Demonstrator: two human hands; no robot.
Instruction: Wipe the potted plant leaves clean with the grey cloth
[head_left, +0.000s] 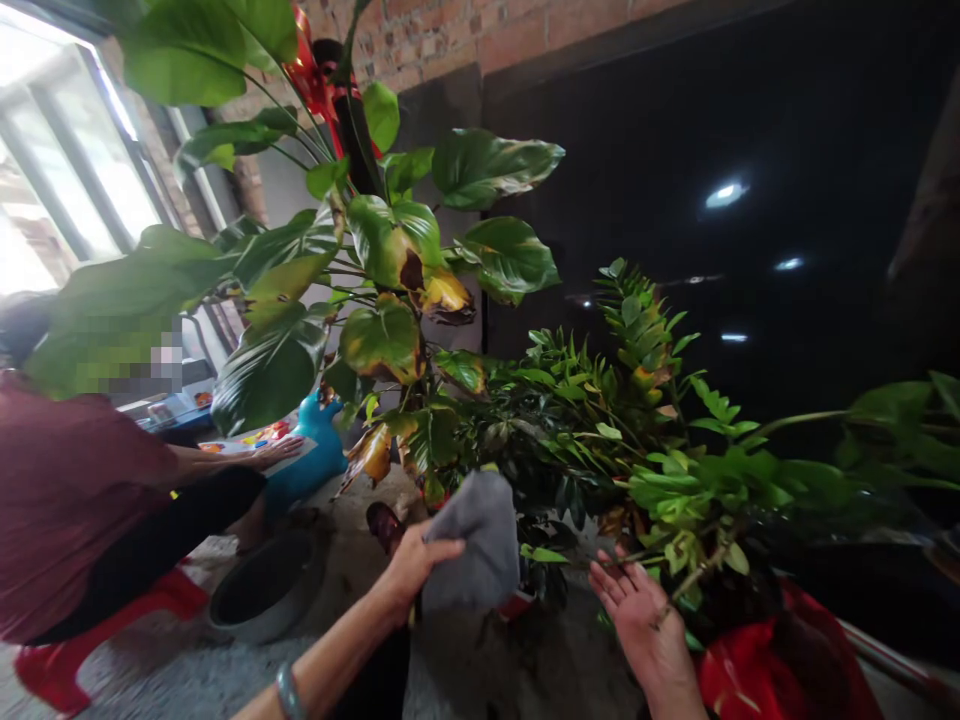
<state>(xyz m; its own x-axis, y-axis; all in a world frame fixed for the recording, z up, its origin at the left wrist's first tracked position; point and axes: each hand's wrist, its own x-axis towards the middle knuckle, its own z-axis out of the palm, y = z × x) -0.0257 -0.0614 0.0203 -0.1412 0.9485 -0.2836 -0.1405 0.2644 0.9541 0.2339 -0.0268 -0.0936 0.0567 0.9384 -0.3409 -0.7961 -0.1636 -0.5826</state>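
Dark glossy panel [750, 350] below a red brick wall [450, 40], rough grey concrete floor [180, 650] underfoot. Holds a soft, flat grey cloth [480, 550] pinched in the left hand [412, 565], thumb across its near face; extends rightward from the grip, longer way roughly upright, toward a low, bushy, glossy-leaved green plant [697, 490]. Lies nearer that foliage with the right hand [641, 610]: palm turned up, fingers loosely extended, nothing gripped, close by a thin green stem [628, 560], contact impossible to tell. Slants the left forearm [345, 640] up and rightward, pale rounded bangle [289, 690] at the wrist.
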